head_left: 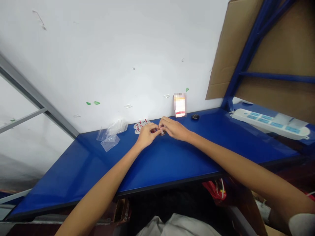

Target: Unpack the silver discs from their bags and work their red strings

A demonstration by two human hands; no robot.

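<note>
My left hand (148,134) and my right hand (173,127) meet near the back of the blue table (172,160), fingertips pinched close together. Between and just below them shows a small, shiny, brownish round object (162,132); its kind is too small to tell, and the fingers partly cover it. What each fingertip grips cannot be made out. Just behind my left hand lie pale flat pieces with red strips (140,125), partly hidden by that hand.
Clear plastic bags (110,141) lie to the left. A lit phone (180,106) leans on the wall, beside a small black oval object (195,116). A white power strip (270,123) rests at the right, near a blue metal frame (240,72) backed with cardboard (222,55).
</note>
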